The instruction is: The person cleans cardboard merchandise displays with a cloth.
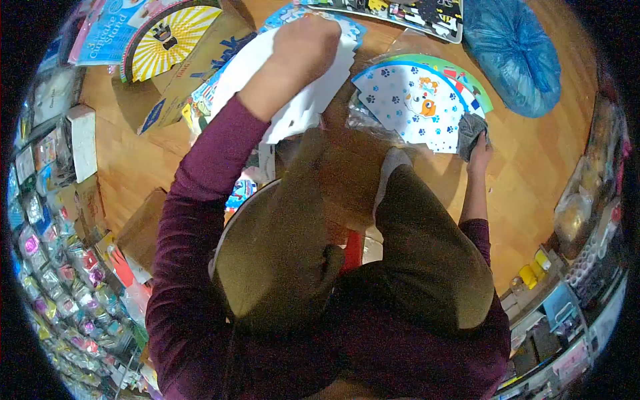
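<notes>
At eleven o'clock the left hand (303, 47) presses, fingers curled, on a white scalloped card (297, 100) lying on the wooden floor (533, 167). At two o'clock the right hand (479, 152) grips a grey cloth (469, 130) against the paw-print card (413, 100).

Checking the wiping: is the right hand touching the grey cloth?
Touching. The head view shows the right hand closed on the grey cloth, which lies against the edge of the paw-print card.

Two hands, left (303, 47) and right (480, 155), one grey cloth (469, 130), one blue plastic bag (510, 50), one paw-print card (413, 100), one yellow sunburst card (167, 37)
</notes>
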`<state>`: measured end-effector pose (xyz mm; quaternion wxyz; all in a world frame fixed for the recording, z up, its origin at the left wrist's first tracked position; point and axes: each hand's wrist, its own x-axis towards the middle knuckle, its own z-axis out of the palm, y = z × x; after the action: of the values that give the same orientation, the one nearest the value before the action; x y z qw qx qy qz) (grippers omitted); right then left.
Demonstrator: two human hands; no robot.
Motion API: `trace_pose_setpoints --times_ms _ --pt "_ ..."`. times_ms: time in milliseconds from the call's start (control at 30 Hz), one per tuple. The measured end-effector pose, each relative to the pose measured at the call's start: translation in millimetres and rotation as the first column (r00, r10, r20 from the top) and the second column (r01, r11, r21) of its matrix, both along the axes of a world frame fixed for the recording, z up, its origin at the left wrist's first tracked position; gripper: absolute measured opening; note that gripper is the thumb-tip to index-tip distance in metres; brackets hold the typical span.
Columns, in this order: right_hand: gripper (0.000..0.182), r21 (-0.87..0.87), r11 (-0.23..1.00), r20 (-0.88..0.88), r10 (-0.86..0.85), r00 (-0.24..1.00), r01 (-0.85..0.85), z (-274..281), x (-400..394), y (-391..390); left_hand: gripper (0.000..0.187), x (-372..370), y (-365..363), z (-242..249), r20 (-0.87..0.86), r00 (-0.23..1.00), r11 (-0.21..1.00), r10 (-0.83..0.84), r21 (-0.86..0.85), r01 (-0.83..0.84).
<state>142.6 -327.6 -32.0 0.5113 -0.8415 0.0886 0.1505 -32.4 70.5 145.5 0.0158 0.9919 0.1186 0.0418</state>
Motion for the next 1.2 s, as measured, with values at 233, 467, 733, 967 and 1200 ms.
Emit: trace_pose_setpoints --times_ms 233,467,733,967,1200 --pt "0.047 0.056 0.998 0.020 -0.023 1.000 0.022 -12.2 2.9 -4.5 0.050 0.5 -63.0 -90.8 -0.096 0.994 0.800 -0.048 -0.600 -0.020" --pt "0.035 0.141 0.990 0.080 -0.021 0.997 0.010 -19.7 0.5 -5.2 0.056 9.9 -91.2 -142.6 -0.090 0.996 0.979 -0.017 -0.203 -0.001" --pt "0.035 0.068 0.998 0.169 -0.018 0.986 0.006 -4.1 -1.0 6.4 0.041 14.8 -87.6 -118.7 -0.286 0.958 0.922 0.024 -0.365 -0.132" --pt "0.032 -0.118 0.963 0.368 0.267 0.890 -0.241 36.5 -29.3 59.9 0.029 9.7 -89.1 -120.9 -0.145 0.988 0.921 0.060 -0.374 -0.111" --pt "0.026 -0.078 0.852 0.428 0.497 0.755 -0.517 58.9 -67.8 112.7 0.038 7.2 -91.3 -101.1 -0.059 0.998 0.946 -0.020 -0.323 0.000"
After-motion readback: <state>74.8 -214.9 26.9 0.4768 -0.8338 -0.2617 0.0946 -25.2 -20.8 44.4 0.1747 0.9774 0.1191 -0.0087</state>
